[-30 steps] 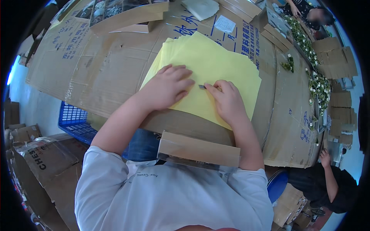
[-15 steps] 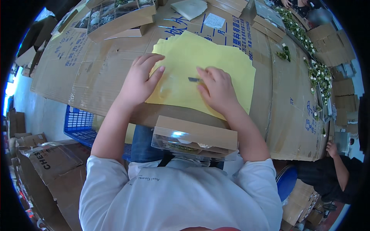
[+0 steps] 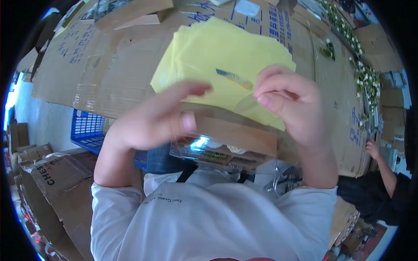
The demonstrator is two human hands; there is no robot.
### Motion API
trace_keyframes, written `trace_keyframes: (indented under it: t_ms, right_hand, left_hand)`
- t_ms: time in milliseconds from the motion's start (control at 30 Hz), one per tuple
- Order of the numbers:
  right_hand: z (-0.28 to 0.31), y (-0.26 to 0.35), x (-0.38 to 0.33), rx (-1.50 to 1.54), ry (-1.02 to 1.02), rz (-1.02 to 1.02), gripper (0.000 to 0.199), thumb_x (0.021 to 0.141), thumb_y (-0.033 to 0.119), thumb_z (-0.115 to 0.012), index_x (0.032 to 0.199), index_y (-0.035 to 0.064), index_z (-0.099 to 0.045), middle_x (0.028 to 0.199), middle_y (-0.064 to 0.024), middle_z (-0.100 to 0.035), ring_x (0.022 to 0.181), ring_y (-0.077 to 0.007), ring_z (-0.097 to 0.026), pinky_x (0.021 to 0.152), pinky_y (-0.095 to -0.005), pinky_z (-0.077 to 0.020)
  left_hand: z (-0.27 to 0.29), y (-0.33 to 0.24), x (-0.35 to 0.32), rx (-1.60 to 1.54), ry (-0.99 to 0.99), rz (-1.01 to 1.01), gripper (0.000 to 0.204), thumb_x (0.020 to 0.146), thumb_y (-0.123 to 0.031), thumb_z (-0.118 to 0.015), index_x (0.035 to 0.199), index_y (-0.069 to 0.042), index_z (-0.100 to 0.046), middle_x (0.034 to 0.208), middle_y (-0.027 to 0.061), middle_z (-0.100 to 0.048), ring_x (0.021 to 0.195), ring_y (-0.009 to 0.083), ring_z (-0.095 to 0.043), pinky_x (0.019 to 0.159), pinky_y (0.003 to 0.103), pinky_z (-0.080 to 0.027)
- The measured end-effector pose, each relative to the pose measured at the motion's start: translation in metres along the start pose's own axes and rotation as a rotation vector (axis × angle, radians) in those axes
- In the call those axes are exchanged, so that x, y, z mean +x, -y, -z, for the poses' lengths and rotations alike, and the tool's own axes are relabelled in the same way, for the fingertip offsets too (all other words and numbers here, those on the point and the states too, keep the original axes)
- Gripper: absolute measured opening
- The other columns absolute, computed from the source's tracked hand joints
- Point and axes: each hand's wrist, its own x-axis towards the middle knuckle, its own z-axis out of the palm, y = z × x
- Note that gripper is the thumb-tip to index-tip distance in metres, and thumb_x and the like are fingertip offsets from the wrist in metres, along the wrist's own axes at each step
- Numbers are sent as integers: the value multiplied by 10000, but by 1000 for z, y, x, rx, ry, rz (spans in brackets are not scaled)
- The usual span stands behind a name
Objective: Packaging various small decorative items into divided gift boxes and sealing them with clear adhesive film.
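Observation:
My right hand (image 3: 296, 102) is raised over the right part of the yellow sheets (image 3: 217, 48), thumb and fingertips pinched together. A thin, see-through rounded piece (image 3: 247, 104), like a clear sticker, hangs from that pinch. My left hand (image 3: 156, 115) is smeared by motion, thumb apart from the fingers, with nothing visible in it. It hovers left of a cardboard box with a clear cover (image 3: 244, 130), which rests against my lap and shows pale and green contents. On the sheets lies a small narrow tool with a dark flat end (image 3: 234, 78); its kind is unclear.
A large cardboard sheet (image 3: 130, 65) covers the table. Open boxes (image 3: 135, 15) stand at the far left. Small white-flowered green sprigs (image 3: 368, 82) line the right edge. A blue plastic basket (image 3: 87, 130) sits below the left edge. Another person's hand (image 3: 372, 149) is at the right.
Both hands have lifted off the yellow sheets and come closer to me. My right hand now holds the clear piece, and the dark-ended tool lies uncovered. The view has shifted slightly.

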Motion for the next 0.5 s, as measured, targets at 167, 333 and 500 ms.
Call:
trace_keyframes:
  t_ms: [167, 333, 500]
  right_hand:
    - [-10, -5, -11, 106, 184, -704, 122, 846, 89, -671, 904, -18, -677, 803, -17, -645, 733, -61, -548, 674, -218, -460]
    - [-17, 4, -24, 92, 174, -758, 157, 857, 143, -668, 880, -12, -677, 735, 1, -628, 703, -56, -534, 652, -217, -448]
    - [-12, 1, -33, 97, 165, -795, 232, 845, 188, -681, 963, -10, -656, 833, -42, -633, 753, -90, -544, 687, -271, -467]
  left_hand:
    - [-30, -22, -2, 579, 255, -71, 696, 843, -523, -539, 1244, 42, -470, 1035, 190, -564, 979, 361, -545, 876, 412, -413]
    - [-40, -33, -6, 777, 20, -3, 658, 811, -524, -541, 1172, 26, -534, 877, 132, -592, 820, 319, -580, 773, 422, -441]
    - [-44, -29, -13, 635, 122, -224, 721, 732, -583, -589, 1107, 33, -570, 870, 135, -591, 794, 330, -580, 734, 416, -455]
